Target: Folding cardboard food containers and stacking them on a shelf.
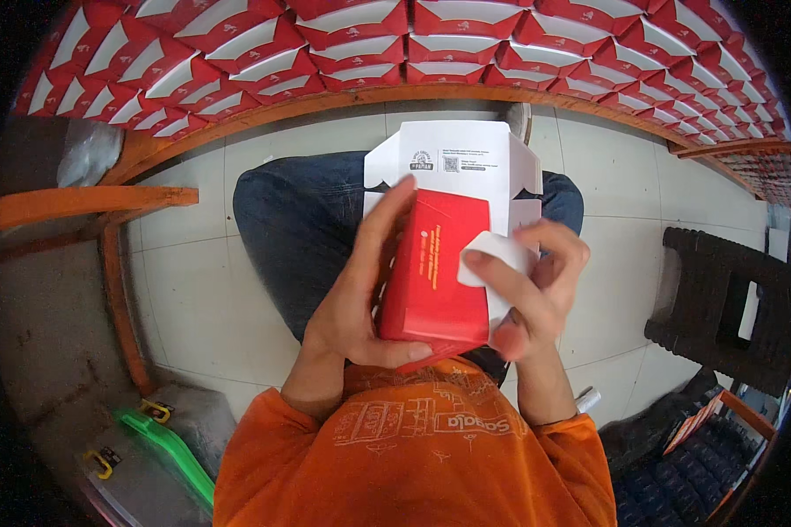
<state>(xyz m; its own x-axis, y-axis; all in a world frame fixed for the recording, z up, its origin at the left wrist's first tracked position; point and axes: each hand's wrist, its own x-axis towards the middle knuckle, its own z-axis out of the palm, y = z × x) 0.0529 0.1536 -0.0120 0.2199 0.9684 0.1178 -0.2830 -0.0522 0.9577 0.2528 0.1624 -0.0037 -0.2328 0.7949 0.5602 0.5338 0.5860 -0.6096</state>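
A red and white printed cardboard box (445, 263) lies between my hands above my lap, its red side up and its white inner lid panel (458, 148) spread away from me. My left hand (362, 296) grips the box along its left side, thumb across the near edge. My right hand (534, 286) is at the right side, its fingers on a white side flap (494, 260) that bends over the red face. The right hand is slightly blurred. The far lid bears printing and a code.
Ahead, many red and white folded cartons (448, 39) are stacked on an orange wooden frame (435, 92). A black plastic stool (705, 296) lies at the right. At the lower left is a grey plastic box (191, 421) with yellow latches and a green handle (171, 448). An orange wooden bar (92, 201) juts in at the left.
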